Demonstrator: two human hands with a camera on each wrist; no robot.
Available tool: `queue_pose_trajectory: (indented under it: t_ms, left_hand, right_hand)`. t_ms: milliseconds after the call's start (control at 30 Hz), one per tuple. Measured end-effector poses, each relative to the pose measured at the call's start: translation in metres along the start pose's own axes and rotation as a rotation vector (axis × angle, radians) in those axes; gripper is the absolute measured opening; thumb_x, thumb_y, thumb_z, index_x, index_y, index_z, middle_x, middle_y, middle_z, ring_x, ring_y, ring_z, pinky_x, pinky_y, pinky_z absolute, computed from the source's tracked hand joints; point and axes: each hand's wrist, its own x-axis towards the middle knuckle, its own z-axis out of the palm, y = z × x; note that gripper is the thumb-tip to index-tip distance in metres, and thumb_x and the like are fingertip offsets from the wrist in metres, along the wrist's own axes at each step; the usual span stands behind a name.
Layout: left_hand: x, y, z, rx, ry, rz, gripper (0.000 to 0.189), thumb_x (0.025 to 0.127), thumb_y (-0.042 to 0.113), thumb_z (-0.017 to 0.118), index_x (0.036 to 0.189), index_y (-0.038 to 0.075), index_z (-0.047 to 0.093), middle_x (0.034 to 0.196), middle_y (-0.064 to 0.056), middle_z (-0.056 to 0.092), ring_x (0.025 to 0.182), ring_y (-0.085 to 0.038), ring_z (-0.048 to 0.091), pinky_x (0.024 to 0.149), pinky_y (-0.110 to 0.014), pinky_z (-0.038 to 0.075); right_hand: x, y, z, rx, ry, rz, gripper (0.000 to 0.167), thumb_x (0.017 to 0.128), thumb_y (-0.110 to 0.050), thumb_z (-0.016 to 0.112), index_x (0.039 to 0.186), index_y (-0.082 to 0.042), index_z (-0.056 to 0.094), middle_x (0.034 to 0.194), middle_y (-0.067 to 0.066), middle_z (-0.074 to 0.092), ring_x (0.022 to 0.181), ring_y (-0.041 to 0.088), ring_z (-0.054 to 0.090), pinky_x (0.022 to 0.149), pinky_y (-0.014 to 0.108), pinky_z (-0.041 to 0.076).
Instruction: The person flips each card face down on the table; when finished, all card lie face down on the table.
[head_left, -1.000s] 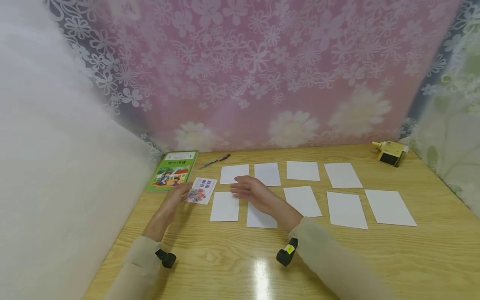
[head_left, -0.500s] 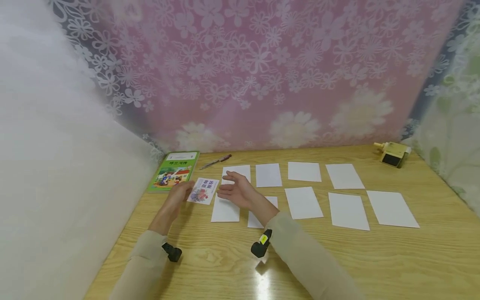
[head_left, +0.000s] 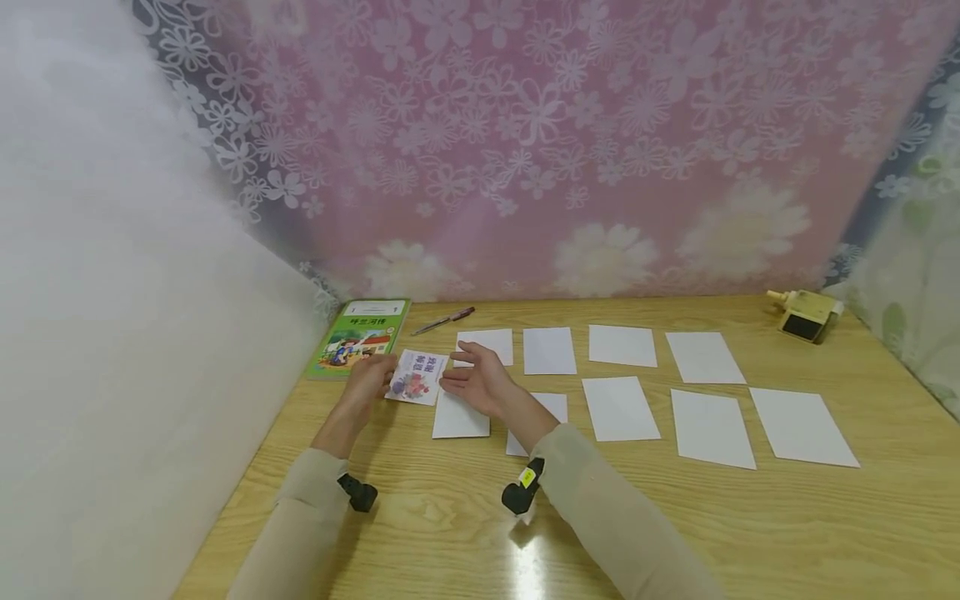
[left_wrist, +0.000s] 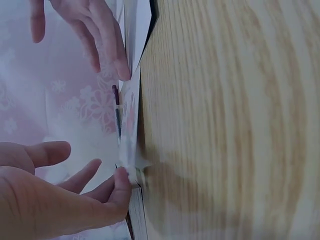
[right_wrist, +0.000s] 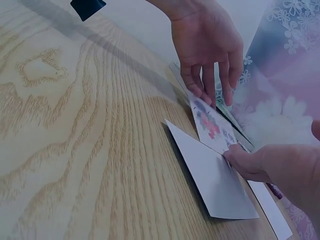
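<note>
A printed card (head_left: 417, 377) with purple characters and coloured flowers lies on the wooden table, partly beside a green book. My left hand (head_left: 367, 385) is at its left edge; in the left wrist view, fingertips (left_wrist: 121, 179) touch the edge while the thumb stays apart. At the card's right edge is my right hand (head_left: 483, 382), fingers nearly straight, a fingertip (right_wrist: 235, 154) touching the card near its corner. Beneath the right hand lies a blank white card (head_left: 461, 417), partly covered; another white card (head_left: 491, 340) is just behind it.
The green illustrated book (head_left: 352, 337) and a pen (head_left: 444, 321) lie at the back left. Several blank white cards extend to the right in two rows, one of them a front-row card (head_left: 621, 408). A small yellow object (head_left: 806, 317) with a dark panel stands at the back right.
My right hand has moved left from above the white cards to the printed card's right edge. The left hand stays at the left edge. The head view has shifted slightly.
</note>
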Motion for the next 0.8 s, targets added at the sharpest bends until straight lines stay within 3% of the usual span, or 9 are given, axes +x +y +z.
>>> queue_pose_trajectory:
  t_ms: [100, 167, 333, 533, 667, 800]
  left_hand:
    - [0.0008, 0.0015, 0.0014, 0.026, 0.038, 0.022, 0.047, 0.108, 0.012, 0.05, 0.152, -0.005, 0.046, 0.151, -0.025, 0.045, 0.132, -0.036, 0.047, 0.108, -0.045, 0.046]
    - [0.0016, 0.0016, 0.0021, 0.036, 0.065, 0.031, 0.047, 0.105, 0.004, 0.052, 0.15, -0.005, 0.048, 0.149, -0.026, 0.048, 0.127, -0.033, 0.05, 0.095, -0.036, 0.05]
    - [0.0023, 0.0004, 0.0035, 0.037, 0.111, 0.051, 0.047, 0.098, -0.007, 0.054, 0.144, -0.007, 0.054, 0.141, -0.028, 0.056, 0.11, -0.024, 0.056, 0.07, -0.021, 0.046]
    - [0.0019, 0.0002, 0.0018, 0.025, 0.135, 0.07, 0.041, 0.097, -0.007, 0.056, 0.138, -0.007, 0.06, 0.128, -0.024, 0.061, 0.097, -0.019, 0.058, 0.075, -0.023, 0.049]
    - [0.0003, 0.0027, -0.002, -0.004, 0.143, 0.071, 0.038, 0.101, 0.0, 0.057, 0.138, -0.006, 0.06, 0.13, -0.021, 0.059, 0.104, -0.022, 0.058, 0.087, -0.032, 0.052]
    - [-0.0008, 0.0048, -0.0039, -0.04, 0.147, 0.079, 0.035, 0.103, 0.006, 0.06, 0.136, -0.005, 0.06, 0.133, -0.02, 0.059, 0.11, -0.025, 0.06, 0.097, -0.04, 0.052]
  right_hand:
    - [0.0001, 0.0008, 0.0003, -0.006, 0.006, -0.009, 0.073, 0.109, -0.03, 0.046, 0.163, 0.006, 0.013, 0.163, 0.043, 0.006, 0.155, 0.052, 0.011, 0.129, 0.051, 0.018]
    - [-0.0002, 0.002, 0.0004, -0.015, 0.006, -0.012, 0.072, 0.109, -0.029, 0.046, 0.162, 0.006, 0.013, 0.162, 0.043, 0.007, 0.154, 0.051, 0.012, 0.128, 0.05, 0.019]
    - [-0.0025, 0.0057, -0.0019, -0.045, 0.014, -0.017, 0.07, 0.109, -0.027, 0.045, 0.161, 0.008, 0.015, 0.161, 0.042, 0.013, 0.154, 0.051, 0.016, 0.128, 0.051, 0.021]
    - [-0.0047, 0.0053, -0.0081, -0.08, 0.038, -0.034, 0.067, 0.109, -0.026, 0.044, 0.16, 0.009, 0.019, 0.161, 0.04, 0.022, 0.151, 0.051, 0.026, 0.126, 0.051, 0.026]
    - [-0.0033, 0.0032, -0.0086, -0.064, 0.035, -0.043, 0.061, 0.109, -0.021, 0.045, 0.158, 0.01, 0.025, 0.157, 0.039, 0.031, 0.148, 0.05, 0.034, 0.124, 0.048, 0.032]
    - [-0.0021, 0.0042, -0.0042, -0.141, 0.05, -0.076, 0.05, 0.109, -0.013, 0.045, 0.151, 0.014, 0.038, 0.151, 0.035, 0.042, 0.143, 0.046, 0.042, 0.122, 0.046, 0.037]
